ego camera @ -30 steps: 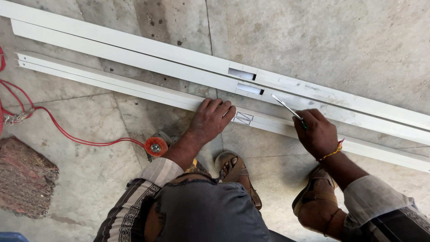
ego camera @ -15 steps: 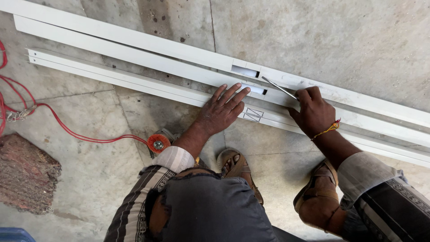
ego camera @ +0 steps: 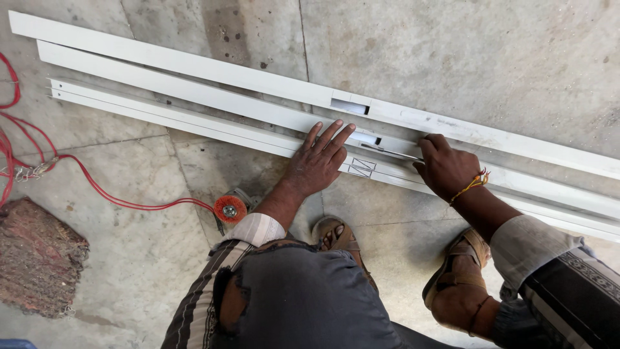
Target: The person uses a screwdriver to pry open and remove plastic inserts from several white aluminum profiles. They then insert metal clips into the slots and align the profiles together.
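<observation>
Concrete floor carries three long white metal bars lying side by side, slanting from the top left corner down to the right edge. The left hand lies flat with fingers spread on the nearest bar, pressing it down. The right hand is closed around a thin metal tool, its tip on the middle bar by a small cut-out slot, and a red cable runs near the left edge.

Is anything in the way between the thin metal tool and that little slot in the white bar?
Nothing visible blocks it. The right hand holds the thin metal tool, whose tip lies just beside the slot in the middle white bar. The left hand presses flat to the left, clear of that gap.
</observation>
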